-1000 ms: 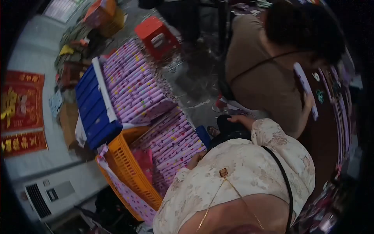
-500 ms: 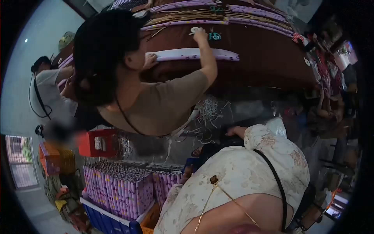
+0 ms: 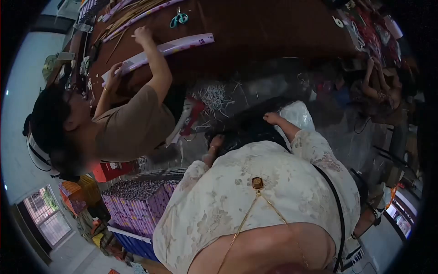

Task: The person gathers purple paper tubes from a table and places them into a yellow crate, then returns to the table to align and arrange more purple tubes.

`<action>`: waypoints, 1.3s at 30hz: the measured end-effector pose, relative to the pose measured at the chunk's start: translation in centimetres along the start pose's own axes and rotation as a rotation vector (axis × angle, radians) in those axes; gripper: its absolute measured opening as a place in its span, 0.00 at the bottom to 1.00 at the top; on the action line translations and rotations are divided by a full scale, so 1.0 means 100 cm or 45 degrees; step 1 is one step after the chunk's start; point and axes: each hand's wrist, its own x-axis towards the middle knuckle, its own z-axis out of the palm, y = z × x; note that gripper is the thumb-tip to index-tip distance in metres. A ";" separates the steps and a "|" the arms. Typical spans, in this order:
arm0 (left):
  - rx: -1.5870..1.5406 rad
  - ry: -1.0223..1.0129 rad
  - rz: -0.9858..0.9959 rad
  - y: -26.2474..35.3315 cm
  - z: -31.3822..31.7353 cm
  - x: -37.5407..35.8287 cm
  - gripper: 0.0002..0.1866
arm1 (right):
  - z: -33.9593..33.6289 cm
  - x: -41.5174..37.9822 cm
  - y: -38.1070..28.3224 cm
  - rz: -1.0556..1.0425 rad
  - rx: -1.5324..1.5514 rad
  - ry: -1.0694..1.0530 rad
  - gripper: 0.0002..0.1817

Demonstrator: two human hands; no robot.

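Observation:
My left hand hangs low beside the dark clothing over my legs; its fingers are small and dark in this view. My right hand is held out in front of my body, its fingers curled closed, and I cannot tell whether anything is in them. Right behind my right forearm, a clear plastic-wrapped bundle shows. To my left, a person in a brown shirt leans over the brown-covered table, with both hands at a long purple-and-white patterned strip.
Teal-handled scissors and thin brown sticks lie on the table. White paper shreds litter the floor. At lower left, a blue crate holds many upright purple rolls, near a red crate. Another person sits at right.
My view has shifted rightward, so the table and person in brown appear further left. Both my hands now show more clearly. The person's far hand has moved along the strip.

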 end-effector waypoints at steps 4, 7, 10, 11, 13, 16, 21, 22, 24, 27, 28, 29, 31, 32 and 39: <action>0.272 -0.729 -0.058 0.167 -0.081 0.088 0.16 | -0.018 -0.044 0.052 0.048 0.323 0.333 0.21; 0.395 -0.681 0.012 0.211 -0.090 0.122 0.15 | 0.044 -0.042 0.172 0.199 0.315 0.476 0.20; 0.364 -0.619 0.135 0.243 -0.095 0.158 0.14 | 0.112 -0.040 0.205 0.509 0.228 0.487 0.18; 0.367 -0.615 0.145 0.267 -0.103 0.158 0.14 | 0.120 -0.052 0.199 0.593 0.522 0.498 0.17; 0.258 -0.572 0.240 0.279 -0.096 0.183 0.15 | 0.131 -0.081 0.188 0.738 1.110 0.459 0.16; 0.154 -0.648 0.425 0.326 -0.107 0.231 0.15 | 0.111 -0.117 0.164 0.862 1.690 0.387 0.15; 0.255 -0.591 0.624 0.384 -0.156 0.305 0.13 | -0.002 -0.045 0.102 0.388 1.018 0.614 0.13; 0.125 -0.452 0.685 0.397 -0.170 0.320 0.12 | -0.028 -0.007 0.067 0.290 0.888 0.656 0.12; 0.129 -0.338 0.722 0.416 -0.195 0.352 0.12 | -0.083 0.012 0.040 0.237 0.624 0.775 0.14; 0.273 -0.271 0.879 0.428 -0.207 0.395 0.20 | -0.223 -0.008 -0.017 0.409 0.647 0.985 0.17; 0.408 -0.084 0.917 0.437 -0.207 0.405 0.26 | -0.251 -0.005 -0.020 0.306 0.722 1.149 0.16; 0.539 0.113 0.948 0.445 -0.206 0.418 0.32 | -0.277 0.002 -0.019 0.191 0.789 1.310 0.15; 0.469 0.088 0.826 0.444 -0.194 0.444 0.39 | -0.333 0.020 -0.011 0.001 0.621 1.424 0.14; 0.521 0.190 0.768 0.447 -0.190 0.454 0.39 | -0.365 0.025 -0.016 -0.083 0.511 1.478 0.13; 0.865 0.339 0.513 0.426 -0.174 0.479 0.39 | -0.580 0.098 -0.047 -0.393 -0.125 1.389 0.13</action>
